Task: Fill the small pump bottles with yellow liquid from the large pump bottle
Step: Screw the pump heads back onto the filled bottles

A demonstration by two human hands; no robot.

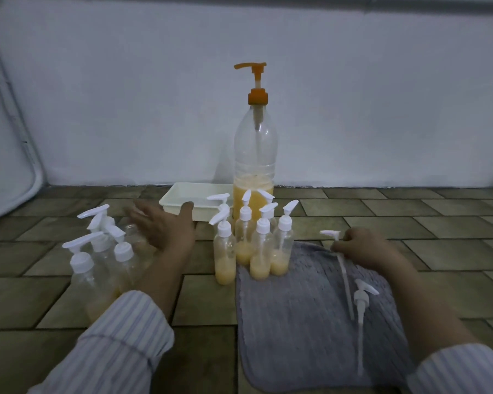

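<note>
The large clear bottle (pixel 254 155) with an orange pump stands by the wall, yellow liquid low in it. In front of it stand several small pump bottles (pixel 225 251), each partly filled with yellow liquid. At the left is a second cluster of small clear bottles (pixel 97 260) with white pumps. My left hand (pixel 165 227) hovers with fingers spread just right of that cluster, next to an uncapped small bottle (pixel 131 234). My right hand (pixel 365 245) pinches a loose white pump head (pixel 332 234) whose tube trails over the grey cloth (pixel 296 322).
A white shallow tray (pixel 182 201) sits left of the large bottle. Another loose white pump (pixel 362 297) lies on the cloth. The floor is brown tile, with a white wall behind and a white frame at the far left.
</note>
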